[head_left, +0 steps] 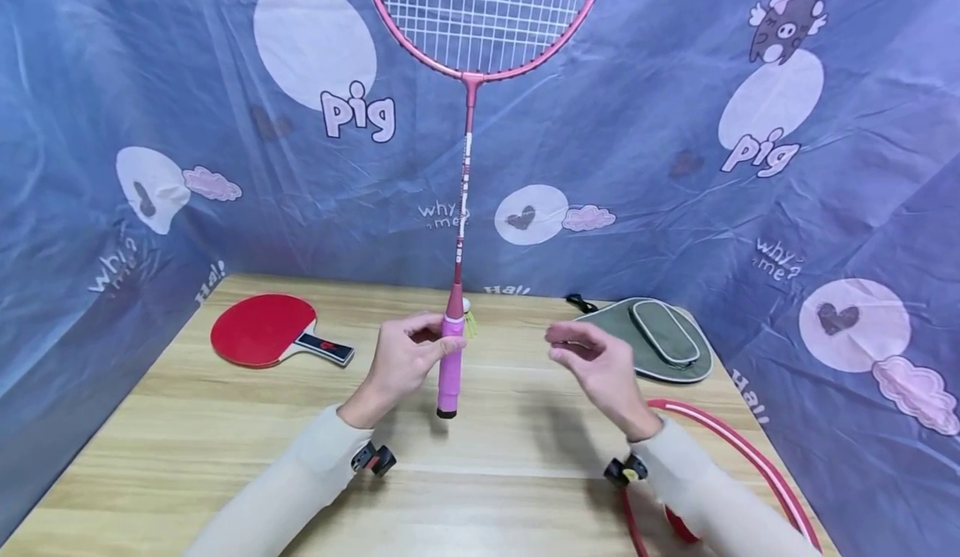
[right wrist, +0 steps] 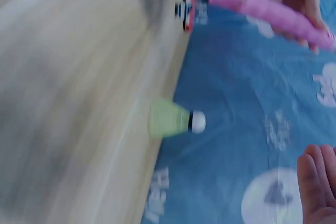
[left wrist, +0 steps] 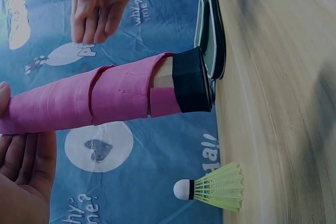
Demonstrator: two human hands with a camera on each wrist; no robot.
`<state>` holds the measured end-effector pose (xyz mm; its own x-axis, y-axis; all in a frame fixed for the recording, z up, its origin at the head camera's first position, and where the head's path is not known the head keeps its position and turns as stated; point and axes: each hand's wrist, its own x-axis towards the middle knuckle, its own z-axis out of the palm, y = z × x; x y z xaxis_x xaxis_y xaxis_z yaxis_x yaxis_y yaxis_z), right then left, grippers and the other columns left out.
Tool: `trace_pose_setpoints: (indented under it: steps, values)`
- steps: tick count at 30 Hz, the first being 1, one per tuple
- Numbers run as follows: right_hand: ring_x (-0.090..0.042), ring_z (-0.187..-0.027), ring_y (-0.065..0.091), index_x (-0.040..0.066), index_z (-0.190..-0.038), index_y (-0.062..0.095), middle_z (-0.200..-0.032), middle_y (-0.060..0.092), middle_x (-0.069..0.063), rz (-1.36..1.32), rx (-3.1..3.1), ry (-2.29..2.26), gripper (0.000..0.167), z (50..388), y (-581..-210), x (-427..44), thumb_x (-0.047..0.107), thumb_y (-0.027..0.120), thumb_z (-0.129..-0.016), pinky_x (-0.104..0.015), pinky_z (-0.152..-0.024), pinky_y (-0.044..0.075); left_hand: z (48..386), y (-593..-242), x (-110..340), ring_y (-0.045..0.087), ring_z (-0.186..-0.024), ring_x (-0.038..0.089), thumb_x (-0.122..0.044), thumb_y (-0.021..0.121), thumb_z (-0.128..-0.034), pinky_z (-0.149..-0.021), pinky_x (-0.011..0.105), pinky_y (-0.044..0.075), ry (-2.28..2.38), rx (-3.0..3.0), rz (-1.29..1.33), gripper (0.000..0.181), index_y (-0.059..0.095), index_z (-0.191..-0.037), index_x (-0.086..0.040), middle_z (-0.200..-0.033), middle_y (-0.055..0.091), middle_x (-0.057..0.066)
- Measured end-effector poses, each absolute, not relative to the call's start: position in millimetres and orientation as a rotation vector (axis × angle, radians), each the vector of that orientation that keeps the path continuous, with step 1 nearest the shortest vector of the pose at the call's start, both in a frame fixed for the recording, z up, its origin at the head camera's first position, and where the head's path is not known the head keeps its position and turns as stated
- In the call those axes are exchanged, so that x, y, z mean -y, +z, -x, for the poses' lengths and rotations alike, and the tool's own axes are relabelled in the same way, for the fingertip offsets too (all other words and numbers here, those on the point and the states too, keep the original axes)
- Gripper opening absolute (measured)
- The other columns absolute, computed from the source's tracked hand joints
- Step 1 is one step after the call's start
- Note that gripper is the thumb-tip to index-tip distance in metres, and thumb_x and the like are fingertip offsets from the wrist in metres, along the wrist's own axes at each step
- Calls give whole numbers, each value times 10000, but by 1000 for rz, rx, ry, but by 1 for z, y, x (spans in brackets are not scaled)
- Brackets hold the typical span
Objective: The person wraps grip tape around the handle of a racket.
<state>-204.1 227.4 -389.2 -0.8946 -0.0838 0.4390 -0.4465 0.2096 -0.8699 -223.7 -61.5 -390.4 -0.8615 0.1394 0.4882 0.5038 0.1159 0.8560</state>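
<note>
A pink-framed badminton racket [head_left: 459, 269] stands upright above the table, its strung head cut off by the top of the head view. My left hand [head_left: 405, 361] pinches its pink-wrapped handle between thumb and fingers. Seen in the left wrist view, the pink grip wrap [left wrist: 121, 90] leaves a bare strip beside the black butt end [left wrist: 191, 82]. Off to the right of the racket, my right hand [head_left: 600, 365] hovers with relaxed fingers, holding nothing. Behind the handle, a yellow shuttlecock [head_left: 470, 320] with a white tip stands on the table, partly hidden in the head view.
A red table tennis bat [head_left: 262, 329] lies on the left of the wooden table [head_left: 150, 457]. At the back right is a green-grey bat case [head_left: 645, 323]. A red curved frame [head_left: 757, 457] lies partly under the right forearm. Patterned blue cloth [head_left: 600, 148] walls the table.
</note>
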Motion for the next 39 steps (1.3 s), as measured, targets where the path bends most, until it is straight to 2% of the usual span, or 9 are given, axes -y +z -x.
trace_pose_setpoints:
  steps: [4,10,13,16,20,25,33,39]
  values:
    - [-37,-957,739,-63,-1135,702,-1073,749,-208,-419,2246,1615,290,201,-382,-256,-56,759,-851,-190,-824,603,225,-389,61,667,-727,80,-79,843,-808,-695,265,591,-1824,2103,642,254,778,-1040,1,-876,765,170]
    - [-1,-890,732,-64,-1095,714,-979,775,85,-315,2325,1487,248,187,-378,-295,-63,757,-850,-143,-771,588,224,-389,61,661,-724,76,-74,849,-799,-694,258,586,-1820,2112,632,258,780,-1036,1,-889,766,169]
    - [29,-821,707,-24,-1062,732,-917,750,160,-266,2432,1369,214,176,-377,-317,-23,774,-853,-125,-723,572,223,-389,62,659,-729,67,-70,852,-794,-701,261,587,-1814,2117,625,255,781,-1029,0,-881,765,167]
    - [48,-770,681,36,-1036,745,-877,739,167,-226,2568,1204,190,165,-375,-341,53,799,-855,-112,-665,544,223,-389,62,664,-744,64,-67,851,-795,-715,251,589,-1816,2112,630,255,779,-1029,3,-879,764,170]
    - [64,-727,652,105,-979,754,-836,754,94,-245,2709,1022,161,151,-379,-369,105,827,-835,-108,-621,509,223,-390,62,668,-758,64,-65,850,-794,-726,250,594,-1815,2106,639,256,777,-1029,6,-884,765,170]
    - [94,-722,616,114,-919,758,-814,759,17,-347,2814,913,126,137,-395,-392,85,830,-819,-95,-618,482,226,-390,61,666,-761,62,-54,851,-791,-726,273,601,-1807,2110,644,252,777,-1023,11,-894,762,172]
    - [97,-685,573,166,-861,747,-757,702,156,-380,3026,814,75,124,-405,-395,125,804,-834,-152,-601,488,228,-388,62,657,-768,61,-52,846,-799,-723,211,580,-1806,2088,654,244,778,-1024,13,-898,757,181]
    - [92,-680,589,133,-895,761,-774,732,119,-493,3187,878,53,112,-410,-393,118,785,-850,-168,-595,518,224,-389,62,658,-767,65,-47,848,-796,-718,241,589,-1819,2098,644,246,779,-1022,20,-904,755,191]
